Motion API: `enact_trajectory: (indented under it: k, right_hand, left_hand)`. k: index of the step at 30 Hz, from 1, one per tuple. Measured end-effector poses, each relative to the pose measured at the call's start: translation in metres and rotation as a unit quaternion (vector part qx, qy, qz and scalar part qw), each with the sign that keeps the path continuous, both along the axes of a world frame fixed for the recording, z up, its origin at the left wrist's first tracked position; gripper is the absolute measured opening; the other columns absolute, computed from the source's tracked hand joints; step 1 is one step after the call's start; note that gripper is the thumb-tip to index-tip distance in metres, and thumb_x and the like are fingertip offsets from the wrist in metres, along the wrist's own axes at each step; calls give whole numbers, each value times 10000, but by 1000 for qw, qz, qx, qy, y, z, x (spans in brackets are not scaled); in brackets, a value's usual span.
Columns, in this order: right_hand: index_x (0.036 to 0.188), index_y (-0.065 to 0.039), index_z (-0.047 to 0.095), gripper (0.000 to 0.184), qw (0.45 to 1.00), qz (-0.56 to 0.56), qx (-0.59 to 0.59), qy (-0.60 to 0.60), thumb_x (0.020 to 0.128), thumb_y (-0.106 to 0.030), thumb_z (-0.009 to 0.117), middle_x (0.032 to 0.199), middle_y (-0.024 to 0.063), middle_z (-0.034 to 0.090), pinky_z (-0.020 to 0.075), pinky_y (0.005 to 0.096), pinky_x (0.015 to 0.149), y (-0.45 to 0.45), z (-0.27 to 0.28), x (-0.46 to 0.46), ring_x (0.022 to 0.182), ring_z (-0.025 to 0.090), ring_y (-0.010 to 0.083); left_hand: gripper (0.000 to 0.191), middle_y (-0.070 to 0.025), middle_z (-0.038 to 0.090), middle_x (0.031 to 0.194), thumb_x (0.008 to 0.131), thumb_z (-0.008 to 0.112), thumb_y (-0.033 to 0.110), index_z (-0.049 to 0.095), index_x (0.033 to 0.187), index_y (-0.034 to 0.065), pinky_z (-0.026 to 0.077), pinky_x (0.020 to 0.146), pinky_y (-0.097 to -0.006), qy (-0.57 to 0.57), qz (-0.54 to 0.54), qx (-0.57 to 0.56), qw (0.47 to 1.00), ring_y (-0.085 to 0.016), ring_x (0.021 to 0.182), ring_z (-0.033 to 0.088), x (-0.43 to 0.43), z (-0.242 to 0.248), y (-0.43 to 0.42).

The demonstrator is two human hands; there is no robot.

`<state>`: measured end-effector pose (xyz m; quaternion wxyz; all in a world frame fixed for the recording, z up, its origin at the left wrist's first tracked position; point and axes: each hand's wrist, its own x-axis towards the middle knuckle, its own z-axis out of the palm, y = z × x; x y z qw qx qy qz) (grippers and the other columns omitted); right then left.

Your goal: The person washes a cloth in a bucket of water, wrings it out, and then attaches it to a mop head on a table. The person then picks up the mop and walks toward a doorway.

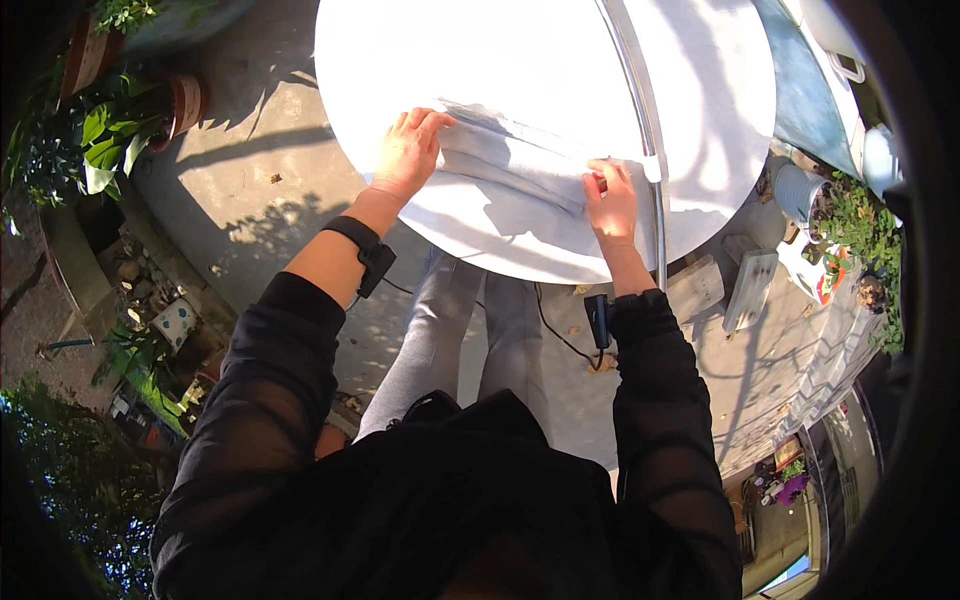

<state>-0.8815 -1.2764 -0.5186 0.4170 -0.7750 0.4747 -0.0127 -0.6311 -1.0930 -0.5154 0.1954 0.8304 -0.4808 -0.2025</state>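
A folded pale cloth (502,161) lies on a round white table (720,90), with creases running along its length. My left hand (411,146) is at the cloth's left end, its bent fingers gripping near the upper corner. At the opposite end, my right hand (613,199) has thumb and fingers pinched together on the cloth's edge. Strong sun washes out much of the fabric and tabletop, so the cloth's outline is partly lost. A shiny metal tube (637,90) with a white fitting (652,169) passes just right of my right hand.
Potted plants (184,105) stand on the left. Wooden blocks (750,289), a white bucket (801,191) and a leafy plant (859,221) are at the right. Black cables (555,326) hang below the table edge, near wrist-worn devices (598,321). Concrete ground (255,180) surrounds the table.
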Motion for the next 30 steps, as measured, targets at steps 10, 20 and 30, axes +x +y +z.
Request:
enact_trajectory:
  k: [10,20,30]
  right_hand:
    - [950,-122,603,200,979,84,-165,85,763,-137,674,992,64,557,461,365,791,4,4,4,915,549,271]
    - [868,-58,589,261,994,5,-63,92,745,-258,703,865,70,576,456,344,707,6,-1,6,797,559,235]
    - [721,6,557,344,999,-21,0,28,754,-295,721,727,87,574,438,316,596,6,6,4,634,543,188]
  left_hand:
    - [172,-67,558,949,785,643,166,547,915,108,445,810,-381,0,92,89,992,-275,935,527,15,3,-12]
    - [315,-82,600,802,740,696,261,554,948,73,468,780,-364,192,153,51,968,-244,810,571,18,-8,-4]
    - [433,-47,556,713,773,686,393,591,956,12,434,626,-312,199,185,162,949,-151,670,512,18,1,-9]
